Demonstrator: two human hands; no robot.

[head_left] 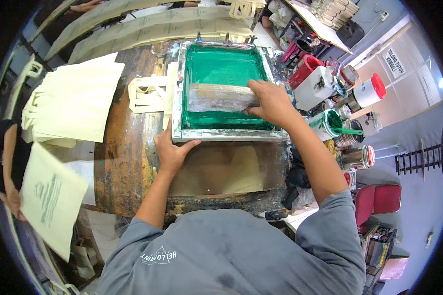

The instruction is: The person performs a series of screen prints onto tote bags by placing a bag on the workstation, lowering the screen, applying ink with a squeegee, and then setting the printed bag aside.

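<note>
A screen printing frame [231, 134] with green ink spread over its mesh lies on the worktable. My right hand [270, 104] grips the right end of a wide wooden squeegee [216, 98], which lies across the inked mesh. At the frame's near left corner my left hand [174, 151] holds on, fingers along the side and thumb stretched along the front edge. From under the frame's left side stick out the handles of a cream cloth bag [150, 93]; the rest of that bag is hidden.
Left lies a stack of cream bags [79, 98]. Beside it a co-worker's hand [14, 204] holds a printed bag [54, 201]. Several printed bags lie on racks [157, 34] beyond the table [128, 147]. An ink bucket [325, 124] and several cans stand on the right.
</note>
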